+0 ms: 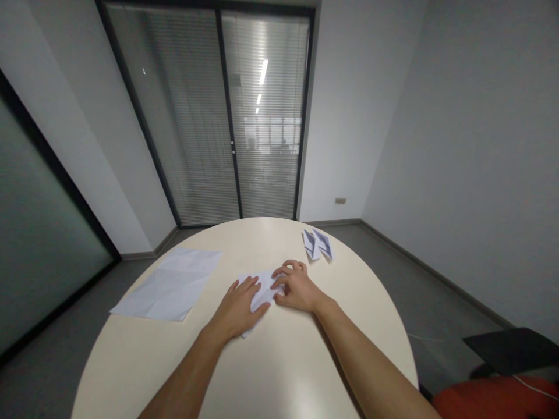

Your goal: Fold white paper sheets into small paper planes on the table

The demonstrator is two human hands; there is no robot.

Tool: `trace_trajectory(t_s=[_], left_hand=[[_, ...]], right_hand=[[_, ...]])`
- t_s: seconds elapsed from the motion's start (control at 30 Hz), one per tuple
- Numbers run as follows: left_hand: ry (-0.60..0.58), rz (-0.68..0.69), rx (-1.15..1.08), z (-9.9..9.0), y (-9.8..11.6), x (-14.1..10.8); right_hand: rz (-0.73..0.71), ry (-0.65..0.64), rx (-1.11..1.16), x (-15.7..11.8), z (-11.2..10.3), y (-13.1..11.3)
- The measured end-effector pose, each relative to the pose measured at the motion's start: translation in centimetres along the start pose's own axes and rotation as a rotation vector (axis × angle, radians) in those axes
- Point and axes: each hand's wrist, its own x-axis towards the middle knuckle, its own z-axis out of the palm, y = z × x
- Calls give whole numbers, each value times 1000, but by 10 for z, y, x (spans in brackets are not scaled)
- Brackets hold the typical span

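A small piece of folded white paper [261,295] lies on the round table between my hands. My left hand [238,306] rests flat over its left part, with the fingers stretched out and the thumb apart. At its right edge is my right hand [296,287], fingers bent and spread, their tips touching the paper. Part of the paper is hidden beneath both hands.
Creased white sheets [171,285] lie on the left of the cream table [279,372]. Folded paper pieces [317,245] sit at its back right. A red chair [498,399] and a black panel [513,350] stand at lower right.
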Motion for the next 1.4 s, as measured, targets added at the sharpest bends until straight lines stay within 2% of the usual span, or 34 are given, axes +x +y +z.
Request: trace_trajectory(t_s=[0.17, 0.27, 0.37, 0.47, 0.7, 1.27, 1.4], left_hand=[[-48, 84, -44, 0, -2, -1], [3, 109, -25, 0, -2, 0], [101, 135, 7, 0, -2, 2], [143, 153, 27, 2, -4, 3], [147, 152, 0, 9, -9, 2], [135, 213, -86, 16, -15, 3], [149, 226, -81, 14, -14, 3]], right_hand=[[-115, -99, 57, 0, 4, 2], [-151, -107, 110, 0, 6, 5], [-118, -72, 94, 0, 6, 6], [-87, -47, 49, -1, 4, 6], [-35, -36, -6, 0, 3, 8], [-102, -55, 44, -1, 5, 7], [-104, -101, 38, -2, 6, 7]])
